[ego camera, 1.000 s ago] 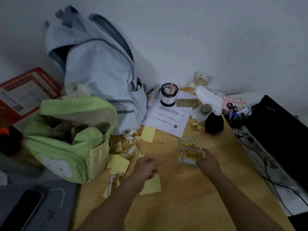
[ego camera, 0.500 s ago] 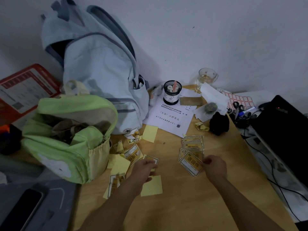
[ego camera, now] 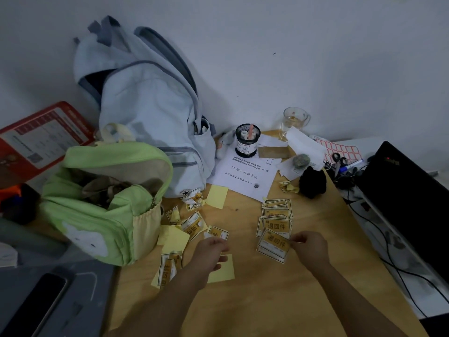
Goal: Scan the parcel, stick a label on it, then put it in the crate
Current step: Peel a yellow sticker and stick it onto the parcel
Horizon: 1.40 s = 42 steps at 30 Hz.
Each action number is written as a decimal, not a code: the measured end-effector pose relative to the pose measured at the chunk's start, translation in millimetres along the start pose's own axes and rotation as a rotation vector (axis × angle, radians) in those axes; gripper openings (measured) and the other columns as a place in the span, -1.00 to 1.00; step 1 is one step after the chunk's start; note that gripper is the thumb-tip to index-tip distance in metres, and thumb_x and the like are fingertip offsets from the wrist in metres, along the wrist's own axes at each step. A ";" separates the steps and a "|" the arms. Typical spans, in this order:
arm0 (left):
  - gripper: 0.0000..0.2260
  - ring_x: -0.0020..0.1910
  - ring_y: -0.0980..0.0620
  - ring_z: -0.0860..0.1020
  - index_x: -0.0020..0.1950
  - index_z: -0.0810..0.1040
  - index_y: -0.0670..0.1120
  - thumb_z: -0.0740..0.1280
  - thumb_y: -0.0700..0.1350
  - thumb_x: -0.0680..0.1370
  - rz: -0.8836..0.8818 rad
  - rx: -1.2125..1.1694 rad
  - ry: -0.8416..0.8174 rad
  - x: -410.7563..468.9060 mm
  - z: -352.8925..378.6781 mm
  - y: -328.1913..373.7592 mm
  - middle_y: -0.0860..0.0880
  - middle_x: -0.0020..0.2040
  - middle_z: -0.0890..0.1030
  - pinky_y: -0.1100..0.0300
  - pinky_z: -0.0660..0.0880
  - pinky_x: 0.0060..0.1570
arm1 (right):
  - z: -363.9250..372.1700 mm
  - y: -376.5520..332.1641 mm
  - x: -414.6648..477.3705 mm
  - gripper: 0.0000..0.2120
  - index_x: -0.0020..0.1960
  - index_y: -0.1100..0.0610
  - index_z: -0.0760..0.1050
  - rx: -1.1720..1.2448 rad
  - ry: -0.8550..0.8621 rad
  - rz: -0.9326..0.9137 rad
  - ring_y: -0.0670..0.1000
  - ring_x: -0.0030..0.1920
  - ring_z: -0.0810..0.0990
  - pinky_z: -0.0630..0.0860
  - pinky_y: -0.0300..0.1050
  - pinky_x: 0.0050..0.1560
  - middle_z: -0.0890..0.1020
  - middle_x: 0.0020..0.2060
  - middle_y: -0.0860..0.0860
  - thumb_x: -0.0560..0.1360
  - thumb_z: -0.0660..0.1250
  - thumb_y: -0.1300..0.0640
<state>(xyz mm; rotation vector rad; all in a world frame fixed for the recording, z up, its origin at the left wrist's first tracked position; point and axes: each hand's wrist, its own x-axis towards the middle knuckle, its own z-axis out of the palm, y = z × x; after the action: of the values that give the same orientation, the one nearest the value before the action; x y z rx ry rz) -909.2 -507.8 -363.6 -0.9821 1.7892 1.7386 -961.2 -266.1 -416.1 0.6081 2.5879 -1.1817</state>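
A fanned stack of yellow labels (ego camera: pixel 277 216) lies on the wooden table (ego camera: pixel 267 295). My right hand (ego camera: pixel 309 246) pinches the right edge of the nearest yellow label (ego camera: pixel 273 245), which lies askew at the stack's near end. My left hand (ego camera: pixel 209 254) hovers over a blank yellow backing sheet (ego camera: pixel 224 269), its fingertips at a small yellow label piece (ego camera: pixel 217 233); whether it grips the piece I cannot tell. Peeled labels and backing scraps (ego camera: pixel 192 224) lie left of it. No parcel or scanner is visible.
A green bag (ego camera: pixel 102 205) stands open at the left, a pale blue backpack (ego camera: pixel 150 105) behind it. A printed sheet (ego camera: pixel 245 176), a black pen cup (ego camera: pixel 247 141), a glass mug (ego camera: pixel 294 119) and a black pouch (ego camera: pixel 312 182) sit at the back. A black laptop (ego camera: pixel 410 198) is at right, a phone (ego camera: pixel 36 305) lower left.
My right hand has slid the nearest label off the stack toward me and turned it askew. My left hand has stayed over the blank yellow sheet. The view has shifted left.
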 end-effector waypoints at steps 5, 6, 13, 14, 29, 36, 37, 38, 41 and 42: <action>-0.87 -0.19 0.04 0.51 -0.03 0.59 -0.08 0.29 -0.26 0.52 0.189 0.147 -0.026 -6.5 19.4 9.9 -0.02 -0.14 0.56 0.22 0.40 -0.23 | -6.6 -27.9 -13.3 -0.84 -0.29 0.19 0.61 0.339 -0.204 0.020 0.09 -0.29 0.54 0.50 -0.03 -0.24 0.63 -0.33 0.13 0.36 0.42 0.42; -0.87 -0.14 0.04 0.51 -0.04 0.58 -0.06 0.30 -0.26 0.52 0.246 0.195 -0.035 -7.9 25.0 13.1 -0.01 -0.09 0.57 0.22 0.42 -0.19 | -8.1 -34.9 -15.8 -0.86 -0.26 0.22 0.62 0.392 -0.236 0.020 0.09 -0.27 0.54 0.50 -0.06 -0.24 0.63 -0.31 0.15 0.36 0.42 0.43; -0.45 0.18 0.00 0.44 0.38 0.39 -0.04 0.48 -0.10 0.43 0.429 0.294 0.092 -10.9 43.9 35.2 0.03 0.21 0.35 0.04 0.50 0.19 | -23.4 -72.8 -26.0 -0.92 -0.21 0.25 0.61 0.606 -0.339 0.014 0.05 -0.30 0.58 0.56 -0.13 -0.21 0.64 -0.31 0.13 0.37 0.45 0.39; -0.45 0.16 -0.01 0.46 0.38 0.38 -0.06 0.48 -0.12 0.44 0.435 0.262 0.115 -10.3 43.7 38.1 0.01 0.20 0.42 0.04 0.50 0.17 | -25.4 -74.6 -25.5 -0.91 -0.21 0.24 0.61 0.605 -0.330 0.004 0.05 -0.29 0.58 0.56 -0.13 -0.20 0.64 -0.31 0.12 0.37 0.45 0.39; -0.89 -0.29 0.04 0.58 -0.16 0.52 -0.12 0.32 -0.24 0.56 0.416 -0.181 0.065 -19.1 40.4 79.5 -0.08 -0.19 0.61 0.31 0.54 -0.38 | -41.4 -105.0 -33.7 -0.79 0.04 0.26 0.61 0.753 -0.231 0.042 0.06 -0.12 0.61 0.49 -0.07 -0.11 0.67 -0.14 0.09 0.50 0.34 0.15; -0.95 -0.23 -0.03 0.61 -0.04 0.49 -0.21 0.34 -0.27 0.54 0.405 -0.303 0.036 -42.3 18.8 90.4 -0.19 -0.05 0.61 0.25 0.60 -0.33 | -44.1 -130.9 -60.1 -0.91 -0.06 0.27 0.61 0.705 -0.203 -0.102 -0.02 -0.29 0.58 0.51 -0.25 -0.31 0.65 -0.26 0.08 0.48 0.37 0.27; -0.95 -0.24 -0.02 0.61 -0.06 0.48 -0.20 0.34 -0.28 0.53 0.414 -0.311 0.032 -47.1 15.1 92.3 -0.19 -0.06 0.61 0.25 0.60 -0.34 | -44.2 -136.1 -65.5 -0.91 -0.05 0.28 0.61 0.696 -0.172 -0.134 -0.03 -0.30 0.58 0.50 -0.26 -0.31 0.65 -0.26 0.08 0.47 0.38 0.28; -0.94 -0.25 -0.02 0.61 -0.07 0.47 -0.19 0.34 -0.29 0.53 0.420 -0.323 0.027 -53.2 11.0 94.4 -0.19 -0.06 0.61 0.26 0.60 -0.36 | -44.2 -141.1 -70.2 -0.92 -0.05 0.26 0.61 0.687 -0.142 -0.171 -0.03 -0.30 0.58 0.50 -0.26 -0.30 0.65 -0.26 0.09 0.45 0.40 0.29; -0.93 -0.26 -0.03 0.60 -0.09 0.47 -0.19 0.34 -0.30 0.53 0.451 -0.355 0.014 -71.1 -5.2 98.2 -0.21 -0.07 0.61 0.29 0.58 -0.41 | -44.8 -158.7 -88.6 -0.91 -0.09 0.18 0.60 0.654 -0.089 -0.267 0.01 -0.25 0.61 0.51 -0.21 -0.26 0.67 -0.24 0.10 0.43 0.42 0.31; -0.93 -0.26 -0.03 0.60 -0.10 0.47 -0.18 0.34 -0.30 0.53 0.461 -0.363 -0.004 -78.8 -11.9 99.2 -0.20 -0.08 0.61 0.29 0.57 -0.41 | -45.1 -164.5 -94.9 -0.93 -0.11 0.17 0.60 0.644 -0.075 -0.294 0.03 -0.25 0.61 0.51 -0.20 -0.26 0.67 -0.25 0.10 0.43 0.42 0.30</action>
<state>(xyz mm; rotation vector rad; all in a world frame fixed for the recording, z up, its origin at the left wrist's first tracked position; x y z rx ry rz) -931.4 -510.8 -238.3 -0.7274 1.8373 2.4103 -954.4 -354.5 -242.1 0.2770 2.2573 -2.1152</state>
